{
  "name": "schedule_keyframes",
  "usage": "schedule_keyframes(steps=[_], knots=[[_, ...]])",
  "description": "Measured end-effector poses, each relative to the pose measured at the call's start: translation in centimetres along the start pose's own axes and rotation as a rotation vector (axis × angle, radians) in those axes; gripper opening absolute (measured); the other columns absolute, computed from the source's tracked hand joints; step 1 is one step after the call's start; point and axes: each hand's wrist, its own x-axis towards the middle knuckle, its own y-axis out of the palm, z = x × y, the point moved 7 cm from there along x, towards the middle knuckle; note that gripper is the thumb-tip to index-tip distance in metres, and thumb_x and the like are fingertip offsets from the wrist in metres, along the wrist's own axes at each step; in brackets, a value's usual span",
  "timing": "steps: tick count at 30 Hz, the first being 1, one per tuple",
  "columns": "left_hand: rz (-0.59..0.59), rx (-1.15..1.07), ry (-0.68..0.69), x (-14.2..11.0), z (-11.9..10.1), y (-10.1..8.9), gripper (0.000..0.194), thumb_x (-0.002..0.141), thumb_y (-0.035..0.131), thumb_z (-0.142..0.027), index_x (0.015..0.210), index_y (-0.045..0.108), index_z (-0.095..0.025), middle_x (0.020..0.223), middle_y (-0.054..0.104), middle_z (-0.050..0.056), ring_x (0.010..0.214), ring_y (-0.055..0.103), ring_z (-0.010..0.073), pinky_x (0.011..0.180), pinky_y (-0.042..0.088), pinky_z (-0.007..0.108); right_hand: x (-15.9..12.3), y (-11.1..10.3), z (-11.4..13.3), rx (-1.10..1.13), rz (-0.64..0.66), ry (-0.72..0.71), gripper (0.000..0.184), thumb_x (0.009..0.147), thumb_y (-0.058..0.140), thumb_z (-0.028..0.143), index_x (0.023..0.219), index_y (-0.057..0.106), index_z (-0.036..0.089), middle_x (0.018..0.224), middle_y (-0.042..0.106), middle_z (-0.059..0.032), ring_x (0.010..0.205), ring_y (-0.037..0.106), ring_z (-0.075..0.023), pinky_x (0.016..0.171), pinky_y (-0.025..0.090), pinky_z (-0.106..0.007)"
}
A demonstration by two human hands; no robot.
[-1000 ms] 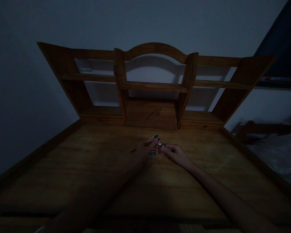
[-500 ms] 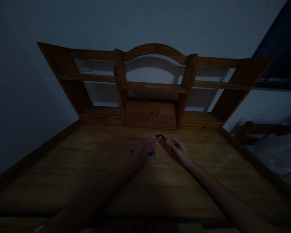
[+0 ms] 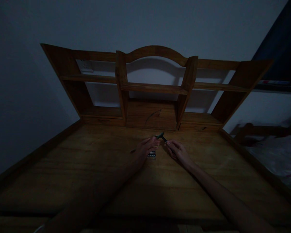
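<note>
In dim light both hands meet at the middle of a wooden desk (image 3: 87, 181). My left hand (image 3: 146, 148) pinches one end of a small dark, thin tool (image 3: 161, 136) that rises between the hands. My right hand (image 3: 178, 150) pinches the tool's other end, fingers curled. A small pack with shiny dots (image 3: 151, 155) lies on the desk just under my left hand. A thin stick-like object (image 3: 133, 150) pokes out to the left of my left hand.
A wooden hutch with shelves (image 3: 155, 87) stands at the back of the desk against a pale wall. A raised rim runs along the desk's left and right sides. A wall socket (image 3: 86, 67) shows behind the upper left shelf. Pale bedding (image 3: 276, 155) lies to the right.
Both hands lifted the small tool from low over the pack to a little higher and farther back. The light-coloured stick seen above my left hand a second ago no longer shows there.
</note>
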Motion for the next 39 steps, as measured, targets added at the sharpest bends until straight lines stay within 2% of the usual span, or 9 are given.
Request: schedule_keyframes(steps=[4, 14, 20, 23, 27, 33, 39], knots=[[0.040, -0.046, -0.019, 0.0, 0.1, 0.2, 0.035, 0.077, 0.063, -0.042, 0.097, 0.064, -0.013, 0.100, 0.069, 0.014, 0.092, 0.065, 0.0228, 0.090, 0.047, 0.038, 0.0, -0.1, 0.2, -0.004, -0.029, -0.036, 0.035, 0.074, 0.063, 0.053, 0.083, 0.056, 0.019, 0.054, 0.040, 0.0064, 0.040, 0.030, -0.0062, 0.037, 0.019, -0.020], [0.037, -0.066, -0.027, -0.1, 0.1, 0.1, 0.033, 0.073, 0.067, -0.034, 0.099, 0.063, -0.013, 0.099, 0.069, 0.012, 0.094, 0.065, 0.0242, 0.092, 0.045, 0.041, -0.1, -0.2, 0.8, -0.138, -0.053, -0.111, 0.032, 0.075, 0.064, 0.049, 0.085, 0.060, 0.019, 0.058, 0.045, 0.0039, 0.045, 0.035, -0.0081, 0.041, 0.024, -0.021], [-0.001, -0.051, -0.066, 1.2, 0.9, -1.5, 0.028, 0.080, 0.057, -0.033, 0.099, 0.063, -0.013, 0.097, 0.068, 0.012, 0.087, 0.066, 0.0210, 0.084, 0.049, 0.036, 0.1, -0.7, 0.5, -0.116, -0.058, -0.098, 0.033, 0.075, 0.063, 0.049, 0.088, 0.061, 0.019, 0.060, 0.046, 0.0033, 0.045, 0.035, -0.0077, 0.040, 0.023, -0.021], [-0.022, -0.091, -0.169, 1.7, 1.9, -2.1, 0.028, 0.083, 0.053, -0.036, 0.093, 0.063, -0.012, 0.086, 0.070, 0.011, 0.080, 0.066, 0.0199, 0.079, 0.051, 0.034, 0.1, -0.6, 0.6, -0.118, -0.051, -0.098, 0.033, 0.076, 0.063, 0.049, 0.089, 0.061, 0.018, 0.059, 0.046, 0.0032, 0.045, 0.035, -0.0080, 0.041, 0.024, -0.022], [0.032, -0.051, -0.268, 1.3, 2.4, -1.3, 0.026, 0.081, 0.057, -0.039, 0.089, 0.062, -0.014, 0.075, 0.068, 0.007, 0.064, 0.064, 0.0148, 0.063, 0.049, 0.026, -0.2, -0.4, 1.4, -0.194, -0.053, -0.155, 0.031, 0.077, 0.063, 0.047, 0.090, 0.062, 0.019, 0.068, 0.055, 0.0005, 0.054, 0.046, -0.0107, 0.047, 0.032, -0.022], [0.121, 0.010, -0.244, 1.1, 2.0, -0.1, 0.030, 0.078, 0.063, -0.041, 0.089, 0.061, -0.014, 0.069, 0.062, 0.002, 0.056, 0.058, 0.0093, 0.055, 0.044, 0.020, -0.8, 0.0, 2.8, -0.385, 0.006, -0.277, 0.026, 0.081, 0.059, 0.042, 0.094, 0.064, 0.019, 0.083, 0.064, -0.0020, 0.074, 0.056, -0.0156, 0.066, 0.041, -0.025], [0.118, 0.068, -0.212, 1.4, 2.1, -0.4, 0.033, 0.075, 0.064, -0.045, 0.083, 0.060, -0.013, 0.062, 0.058, 0.000, 0.048, 0.053, 0.0090, 0.047, 0.041, 0.020, -1.0, 0.2, 3.1, -0.494, 0.025, -0.360, 0.026, 0.085, 0.054, 0.040, 0.096, 0.065, 0.018, 0.087, 0.066, -0.0033, 0.075, 0.058, -0.0163, 0.067, 0.043, -0.026]])
